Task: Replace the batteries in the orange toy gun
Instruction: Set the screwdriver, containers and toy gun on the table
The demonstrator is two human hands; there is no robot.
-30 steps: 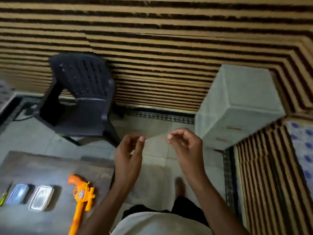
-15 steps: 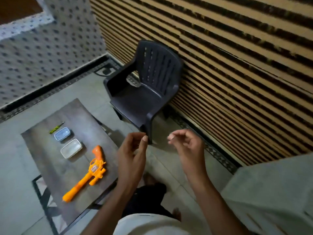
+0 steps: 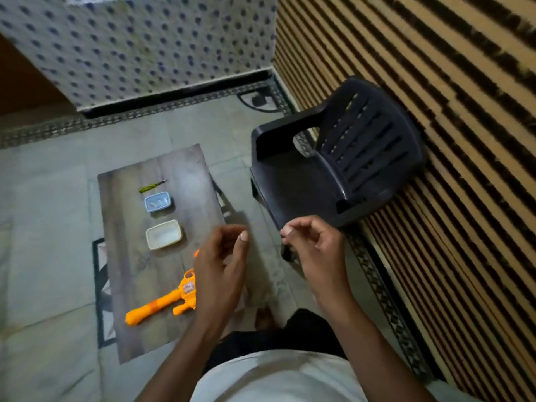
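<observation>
**Clearances.** The counter [image 3: 124, 256] is a low wooden slab on a tiled floor [image 3: 43, 227]. Its right edge runs under the left hand [image 3: 222, 265] as seen from the head camera. A strip of open floor lies below the gap between the two hands and separates the counter from the dark plastic chair [image 3: 333, 175]. The chair stands beyond the right hand [image 3: 316, 248], with its back against the striped wall [image 3: 435, 82]. One chair leg shows just beside the right hand's knuckles. More open floor lies to the left of the counter, well apart from both hands. A dotted wall [image 3: 145, 47] closes off the far side.

**Position of the task item.** The orange toy gun [image 3: 162, 303] lies flat on the counter, just left of the left hand. The left hand hides its grip end. The barrel points away from the hand, toward the counter's near-left side. The right hand is well apart from the gun. Neither hand touches it.

**Hand state.** Both hands are raised above the floor and apart from each other. The fingers of each are loosely curled, and nothing is visible in either hand.

**Item count.**
- One toy gun.
- Two shallow trays beyond the left hand: one white tray [image 3: 164, 234] and one blue tray [image 3: 158, 202].
- One green screwdriver [image 3: 152, 186], just past the blue tray.
- One chair.
</observation>
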